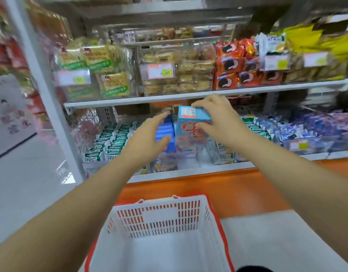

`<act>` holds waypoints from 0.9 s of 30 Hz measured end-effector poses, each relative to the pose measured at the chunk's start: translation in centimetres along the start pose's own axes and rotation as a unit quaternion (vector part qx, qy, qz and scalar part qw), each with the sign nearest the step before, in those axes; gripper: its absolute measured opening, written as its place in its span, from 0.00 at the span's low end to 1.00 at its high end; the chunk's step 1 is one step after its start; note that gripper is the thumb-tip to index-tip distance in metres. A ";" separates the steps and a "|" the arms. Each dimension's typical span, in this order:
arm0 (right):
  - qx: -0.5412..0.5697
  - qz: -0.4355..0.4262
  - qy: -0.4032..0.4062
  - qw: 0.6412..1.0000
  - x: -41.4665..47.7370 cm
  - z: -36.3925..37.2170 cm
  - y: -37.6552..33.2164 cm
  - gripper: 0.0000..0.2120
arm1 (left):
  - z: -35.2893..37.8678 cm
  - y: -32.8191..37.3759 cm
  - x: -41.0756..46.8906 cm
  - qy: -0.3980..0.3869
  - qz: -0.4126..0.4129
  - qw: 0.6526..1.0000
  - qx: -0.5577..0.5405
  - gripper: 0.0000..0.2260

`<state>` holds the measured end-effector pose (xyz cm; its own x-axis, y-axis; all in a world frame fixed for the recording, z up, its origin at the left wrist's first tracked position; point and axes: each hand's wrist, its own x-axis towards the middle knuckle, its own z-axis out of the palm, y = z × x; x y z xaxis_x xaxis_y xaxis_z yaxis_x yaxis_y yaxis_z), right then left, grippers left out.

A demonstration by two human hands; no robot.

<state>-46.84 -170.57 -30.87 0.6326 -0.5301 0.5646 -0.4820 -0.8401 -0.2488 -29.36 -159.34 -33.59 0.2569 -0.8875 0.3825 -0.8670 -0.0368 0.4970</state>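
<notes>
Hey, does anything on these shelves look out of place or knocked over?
Nothing spilled or damaged that I can see. The light blue box sits tilted only because the right hand grips it above the lower shelf. The left hand is open beside it.

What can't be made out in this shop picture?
All in the head view:
- Print on the light blue box is blurred, and the right hand covers part of it.
- The left hand hides part of the dark blue boxes.
- The left price tag is smeared by motion.
- The shopping basket is cut off at the bottom edge.
</notes>
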 end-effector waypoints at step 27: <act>0.314 0.129 -0.064 0.938 -9.4 5.3 -5.0 0.20 | -0.6 -7.0 -10.8 -0.011 -0.077 0.938 -0.339 0.17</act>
<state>-47.16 -162.03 -39.08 0.6306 -0.7009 0.3333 -0.2020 -0.5628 -0.8015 -25.81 -149.21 -40.69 0.3423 -0.9049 0.2529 -0.3480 0.1279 0.9287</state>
